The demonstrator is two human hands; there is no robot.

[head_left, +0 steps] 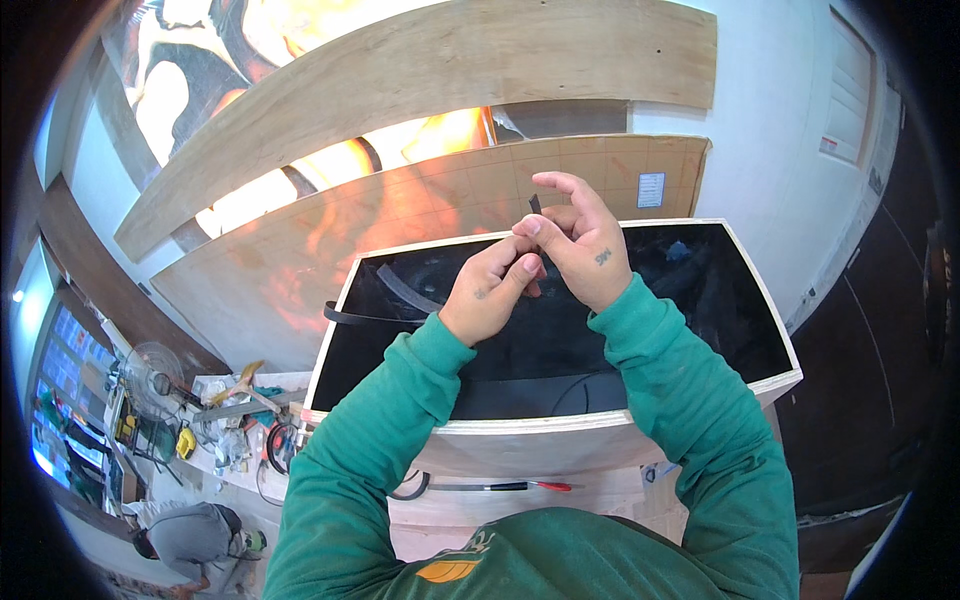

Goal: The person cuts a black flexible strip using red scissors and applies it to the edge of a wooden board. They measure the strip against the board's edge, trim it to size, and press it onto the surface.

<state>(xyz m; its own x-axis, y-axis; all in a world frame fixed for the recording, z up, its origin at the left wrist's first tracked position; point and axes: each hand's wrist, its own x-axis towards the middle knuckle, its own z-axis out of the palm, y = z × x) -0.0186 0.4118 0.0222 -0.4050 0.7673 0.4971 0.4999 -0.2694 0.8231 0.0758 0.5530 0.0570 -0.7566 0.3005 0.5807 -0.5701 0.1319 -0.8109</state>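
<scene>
Both my hands are raised over a wooden box (558, 427) with a glossy black inside. A thin, flat black strip (535, 204) pokes up between the fingers, its end showing at the right thumb. My left hand (488, 290) pinches the strip just below my right hand. My right hand (590, 246) grips it near its end, thumb pressed in and index finger raised and curved. A black band (365, 319) loops out past the box's left edge and runs back toward my left wrist; it looks like the same strip. The strip inside my fingers is hidden.
On the bench before me lies a slim tool with a black and red handle (520, 487). Tools and scraps clutter a table (228, 458) at left, near a fan (157, 380). Another person (195, 540) bends over at lower left. Large wooden panels (560, 55) stand behind the box.
</scene>
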